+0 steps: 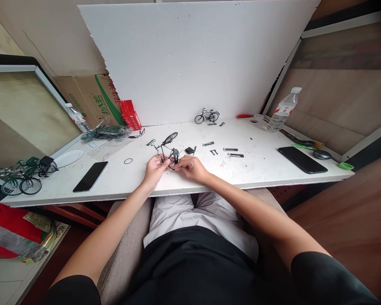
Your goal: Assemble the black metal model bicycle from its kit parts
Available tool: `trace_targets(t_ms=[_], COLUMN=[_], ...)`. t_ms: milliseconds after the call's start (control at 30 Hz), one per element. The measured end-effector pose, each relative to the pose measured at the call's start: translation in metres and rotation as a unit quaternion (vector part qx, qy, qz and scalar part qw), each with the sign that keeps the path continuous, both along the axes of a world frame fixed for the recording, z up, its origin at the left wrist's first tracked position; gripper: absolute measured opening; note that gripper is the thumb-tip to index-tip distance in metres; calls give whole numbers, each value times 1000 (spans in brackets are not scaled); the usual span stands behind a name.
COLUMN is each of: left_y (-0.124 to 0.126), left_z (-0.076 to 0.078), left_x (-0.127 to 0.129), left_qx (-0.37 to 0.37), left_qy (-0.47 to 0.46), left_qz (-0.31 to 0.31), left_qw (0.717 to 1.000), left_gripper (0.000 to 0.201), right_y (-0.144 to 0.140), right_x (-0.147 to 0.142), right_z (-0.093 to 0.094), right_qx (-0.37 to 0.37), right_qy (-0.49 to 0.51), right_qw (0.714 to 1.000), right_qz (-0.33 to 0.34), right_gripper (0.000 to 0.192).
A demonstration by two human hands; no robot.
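Close to the table's front edge, my left hand (157,168) is closed around the lower part of a small black model bicycle (165,149). The model is tilted, with one spoked wheel pointing up and away from me. My right hand (190,167) pinches at the near side of the same model, by its other wheel; the exact part between the fingertips is too small to make out. Just beyond my right hand lie a small black part (189,150) and a thin black piece. A green strip (151,142) shows beside the model's upper left.
Small black parts (235,155) lie right of my hands, and a black ring (128,161) left. Phones (90,176) (302,159) lie on both sides. A finished-looking model bicycle (207,115) stands at the back; others (28,176) stand far left. A water bottle (284,111) is at right.
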State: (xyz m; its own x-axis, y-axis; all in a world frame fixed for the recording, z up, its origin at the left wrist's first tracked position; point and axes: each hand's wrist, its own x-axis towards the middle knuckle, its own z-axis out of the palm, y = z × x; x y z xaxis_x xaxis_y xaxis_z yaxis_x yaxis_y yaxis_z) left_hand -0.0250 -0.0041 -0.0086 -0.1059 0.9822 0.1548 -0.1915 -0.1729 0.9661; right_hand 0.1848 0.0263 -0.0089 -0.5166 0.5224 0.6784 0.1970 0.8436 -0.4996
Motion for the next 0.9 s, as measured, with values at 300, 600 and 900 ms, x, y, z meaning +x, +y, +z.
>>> trace_targets(t_ms=[300, 600, 900], left_y=[-4, -4, -4], left_z=[5, 7, 7], left_x=[3, 3, 3], left_qx=[9, 2, -9], left_qy=[-3, -3, -3], left_qz=[-2, -6, -11], left_qw=[1000, 1000, 1000], left_gripper=[69, 69, 74], right_y=[-6, -7, -9], right_x=[1, -1, -1], right_z=[4, 7, 7], right_qx=[-51, -113, -127], right_qy=[17, 60, 77], right_qw=[999, 992, 989], right_qz=[5, -17, -18], right_gripper=[22, 12, 14])
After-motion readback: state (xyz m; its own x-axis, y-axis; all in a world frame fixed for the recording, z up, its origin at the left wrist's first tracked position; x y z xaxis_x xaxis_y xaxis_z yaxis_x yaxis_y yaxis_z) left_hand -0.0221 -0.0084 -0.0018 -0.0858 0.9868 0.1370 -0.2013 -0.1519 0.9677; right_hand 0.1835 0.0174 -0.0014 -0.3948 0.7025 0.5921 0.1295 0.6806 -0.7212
